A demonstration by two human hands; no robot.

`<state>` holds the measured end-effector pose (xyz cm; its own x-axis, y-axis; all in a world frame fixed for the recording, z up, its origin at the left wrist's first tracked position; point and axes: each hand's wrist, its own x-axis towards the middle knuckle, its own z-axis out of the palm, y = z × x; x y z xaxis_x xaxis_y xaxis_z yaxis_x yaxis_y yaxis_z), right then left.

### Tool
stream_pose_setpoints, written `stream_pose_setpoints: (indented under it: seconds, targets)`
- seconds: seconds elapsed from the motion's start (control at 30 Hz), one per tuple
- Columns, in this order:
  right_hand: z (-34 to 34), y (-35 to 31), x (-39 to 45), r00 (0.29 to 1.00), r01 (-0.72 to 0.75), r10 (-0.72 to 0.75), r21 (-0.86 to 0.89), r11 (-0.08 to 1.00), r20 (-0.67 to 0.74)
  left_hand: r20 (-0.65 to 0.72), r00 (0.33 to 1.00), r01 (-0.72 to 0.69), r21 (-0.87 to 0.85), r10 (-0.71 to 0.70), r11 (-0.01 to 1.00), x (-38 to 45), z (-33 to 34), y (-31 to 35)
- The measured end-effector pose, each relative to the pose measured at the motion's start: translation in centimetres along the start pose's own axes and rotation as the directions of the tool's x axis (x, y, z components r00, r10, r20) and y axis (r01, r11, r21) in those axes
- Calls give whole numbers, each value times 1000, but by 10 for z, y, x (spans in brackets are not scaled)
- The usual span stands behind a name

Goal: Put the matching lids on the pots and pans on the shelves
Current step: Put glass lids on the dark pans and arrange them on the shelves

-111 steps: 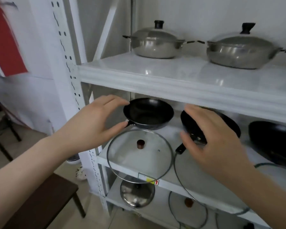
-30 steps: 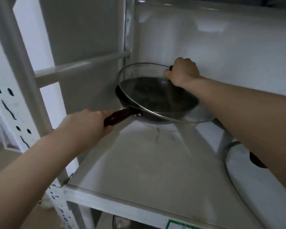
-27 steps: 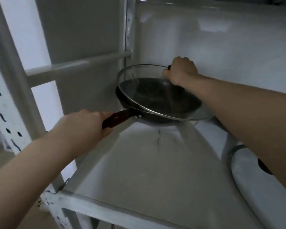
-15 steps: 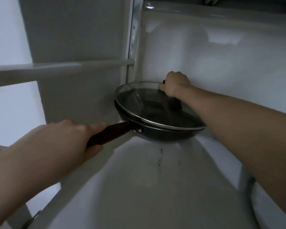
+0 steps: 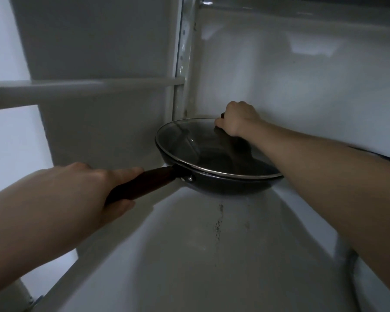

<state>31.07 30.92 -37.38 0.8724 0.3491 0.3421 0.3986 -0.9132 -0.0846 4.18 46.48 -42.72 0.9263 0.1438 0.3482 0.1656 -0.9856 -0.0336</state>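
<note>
A small black frying pan (image 5: 230, 184) sits in the back left corner of the white shelf (image 5: 189, 255). Its dark brown handle (image 5: 144, 184) points toward me, and my left hand (image 5: 92, 190) is wrapped around it. A glass lid (image 5: 189, 145) with a metal rim lies flat on the pan and covers it. My right hand (image 5: 236, 119) reaches over the lid's far side and is closed on the lid's knob, which is mostly hidden under the fingers.
The shelf's back wall (image 5: 302, 75) stands right behind the pan. A perforated upright (image 5: 181, 57) and a horizontal side rail (image 5: 77, 90) close in the left side. A curved rim of another glass lid (image 5: 352, 262) shows at the lower right.
The lid was tilted up at its far edge a second ago; it has come down and now rests level on the pan. Both hands kept their grips. The view moved in closer.
</note>
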Motion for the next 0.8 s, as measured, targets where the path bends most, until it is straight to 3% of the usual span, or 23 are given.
stream_pose_setpoints:
  seconds: [0.23,0.5,0.7,0.8]
  targets:
    - [2,-1,2,1000,10,-10,-2,1000,-4,-51,999,-12,-119,6,993,-3,10,-19]
    - [4,-3,1,1000,-3,3,-23,1000,13,4,1000,-11,-46,11,999,-2,7,-18]
    - [-2,1,-9,998,-1,5,-66,998,56,-131,991,-44,-97,32,994,-2,12,-20]
    - [-14,9,-26,998,0,3,-40,999,69,-122,992,-42,-70,33,997,-4,9,-19]
